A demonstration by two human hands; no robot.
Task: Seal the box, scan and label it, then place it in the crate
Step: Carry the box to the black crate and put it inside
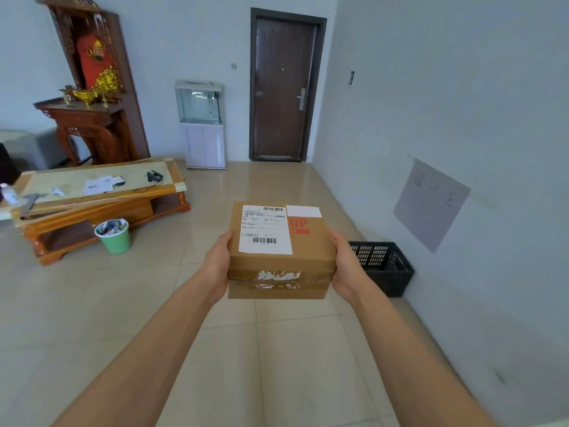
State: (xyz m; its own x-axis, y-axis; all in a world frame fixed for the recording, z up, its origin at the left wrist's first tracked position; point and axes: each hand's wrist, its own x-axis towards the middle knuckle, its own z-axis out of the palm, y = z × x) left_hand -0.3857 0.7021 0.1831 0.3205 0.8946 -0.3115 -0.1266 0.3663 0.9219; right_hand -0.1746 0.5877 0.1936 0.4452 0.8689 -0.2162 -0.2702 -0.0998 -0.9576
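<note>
Both hands, L (217, 262) & R (345, 266), grip labelled box (311, 245) sides, near crate (385, 268).

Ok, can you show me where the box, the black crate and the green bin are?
box (308, 248): head view, bare cardboard top.
crate (397, 282): head view, front wall.
green bin (117, 241): head view, outer side.

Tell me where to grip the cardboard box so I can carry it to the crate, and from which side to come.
Grip the cardboard box on its two opposite side walls, coming in from left and right, as the left hand and right hand do now. The walls are flat and parallel, and this probably keeps the shipping label on top uncovered. The black crate sits on the floor by the right wall.
</note>
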